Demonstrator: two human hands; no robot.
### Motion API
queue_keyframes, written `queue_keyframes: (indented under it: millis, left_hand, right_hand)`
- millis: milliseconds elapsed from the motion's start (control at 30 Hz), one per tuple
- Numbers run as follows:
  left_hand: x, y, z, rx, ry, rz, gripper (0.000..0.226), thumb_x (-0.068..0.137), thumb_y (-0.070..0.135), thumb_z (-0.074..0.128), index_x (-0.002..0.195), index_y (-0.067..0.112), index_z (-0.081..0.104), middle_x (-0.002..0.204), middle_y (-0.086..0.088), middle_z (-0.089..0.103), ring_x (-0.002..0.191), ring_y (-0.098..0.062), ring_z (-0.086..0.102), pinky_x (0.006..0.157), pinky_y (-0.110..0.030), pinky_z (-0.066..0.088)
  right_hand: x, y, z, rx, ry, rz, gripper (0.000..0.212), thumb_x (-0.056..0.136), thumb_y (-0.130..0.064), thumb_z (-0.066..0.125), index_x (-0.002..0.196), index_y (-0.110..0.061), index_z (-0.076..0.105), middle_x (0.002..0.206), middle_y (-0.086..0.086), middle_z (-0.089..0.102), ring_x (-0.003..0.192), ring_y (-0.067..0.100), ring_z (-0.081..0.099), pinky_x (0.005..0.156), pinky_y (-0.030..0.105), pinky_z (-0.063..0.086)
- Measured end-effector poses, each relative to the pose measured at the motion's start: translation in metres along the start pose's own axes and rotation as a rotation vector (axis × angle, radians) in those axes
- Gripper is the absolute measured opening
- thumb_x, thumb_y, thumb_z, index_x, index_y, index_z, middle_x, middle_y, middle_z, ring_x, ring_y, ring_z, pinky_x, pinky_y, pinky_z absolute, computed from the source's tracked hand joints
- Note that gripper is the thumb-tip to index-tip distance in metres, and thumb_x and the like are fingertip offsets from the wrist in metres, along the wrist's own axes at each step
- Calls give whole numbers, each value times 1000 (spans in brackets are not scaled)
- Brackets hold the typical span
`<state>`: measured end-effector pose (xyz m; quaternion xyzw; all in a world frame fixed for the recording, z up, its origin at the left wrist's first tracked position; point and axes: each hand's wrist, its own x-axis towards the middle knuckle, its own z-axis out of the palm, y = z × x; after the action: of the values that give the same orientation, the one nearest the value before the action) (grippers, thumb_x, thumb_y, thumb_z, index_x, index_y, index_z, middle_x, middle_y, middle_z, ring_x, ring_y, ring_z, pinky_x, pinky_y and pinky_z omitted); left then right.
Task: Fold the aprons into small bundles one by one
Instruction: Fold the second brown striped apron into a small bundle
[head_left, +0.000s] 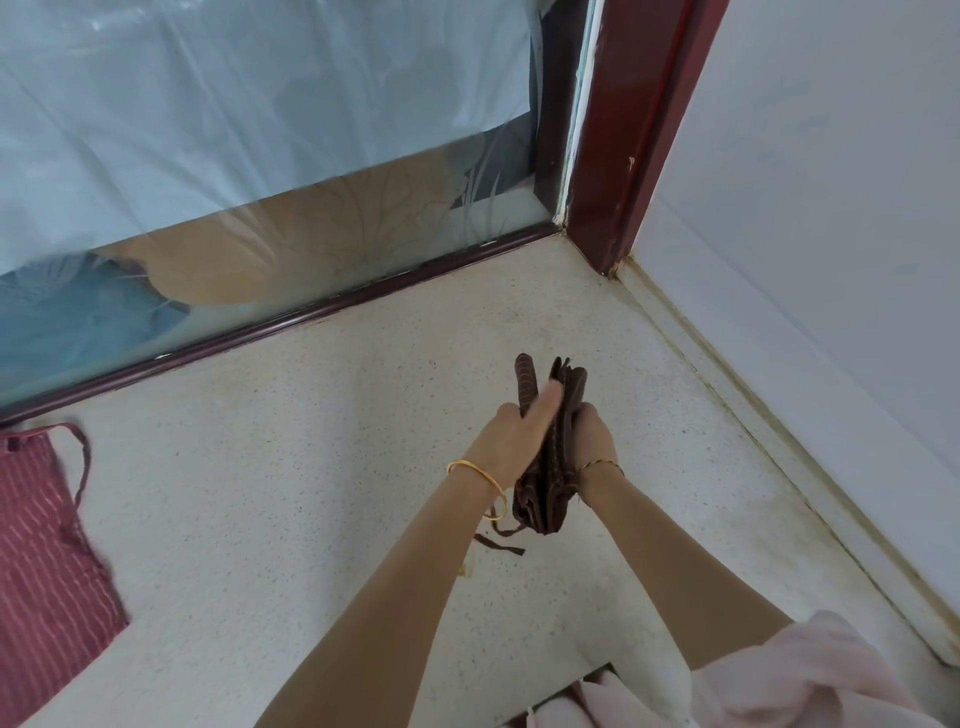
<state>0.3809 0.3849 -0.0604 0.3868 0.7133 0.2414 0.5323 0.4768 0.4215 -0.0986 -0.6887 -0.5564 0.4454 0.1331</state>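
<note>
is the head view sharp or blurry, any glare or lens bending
Head view: even soft light, no hard shadows; left hand thumb slightly motion-blurred over the brown apron; plastic sheet on the glass shows pale sheen; red door frame leans from wide-angle distortion.

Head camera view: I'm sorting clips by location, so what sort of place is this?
Probably indoors in a home, on a ledge or counter by a window: speckled pale stone surface, frosted leaf-patterned glass pane in a dark red wooden frame, plain white wall.

Soft, even daylight; faint shadows, wide-angle bending at edges.
</note>
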Motion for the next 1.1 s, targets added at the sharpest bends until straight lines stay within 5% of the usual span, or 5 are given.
queue_keyframes:
  millis: [200, 400, 667, 833, 1100]
  left_hand:
    - [15, -3, -17, 193, -10, 34, 25, 89, 26, 52, 97, 2, 52, 73, -4, 52, 62, -16, 50, 54, -24, 40]
    - [21, -1, -39, 459, -58, 96, 18, 92, 24, 49, 88, 7, 46, 77, -7, 52, 69, -21, 50, 57, -26, 36]
    - [3, 17, -53, 687, -402, 185, 6, 86, 14, 52, 85, 13, 59, 71, 2, 52, 63, -12, 45, 61, -23, 37]
    - [-2, 21, -61, 658, -491, 163, 8, 85, 15, 54, 80, 20, 58, 76, 4, 60, 69, -10, 55, 71, -25, 48]
    - [-2, 17, -67, 552, -527, 140, 16, 82, 10, 56, 97, 7, 62, 89, -6, 66, 77, -18, 64, 81, -35, 55]
  right_hand:
    - [-12, -10, -12, -291, -181, -250, 26, 95, -8, 42, 120, 0, 42, 103, 16, 57, 89, 26, 54, 73, 31, 40]
    - [-33, -31, -40, -790, -404, -573, 17, 92, -14, 51, 109, -11, 50, 108, 6, 60, 98, 24, 56, 77, 28, 40]
    - [-27, -74, -67, -717, -565, -785, 16, 81, -12, 65, 96, -16, 65, 89, -8, 62, 87, 9, 51, 82, 23, 42]
    - [-18, -72, -69, -619, -534, -854, 10, 84, -16, 64, 94, -14, 61, 83, -7, 53, 73, 2, 44, 66, 12, 35]
    - [-10, -56, -66, -764, -543, -685, 21, 95, -45, 45, 91, -25, 45, 82, -6, 53, 75, 12, 51, 68, 23, 43]
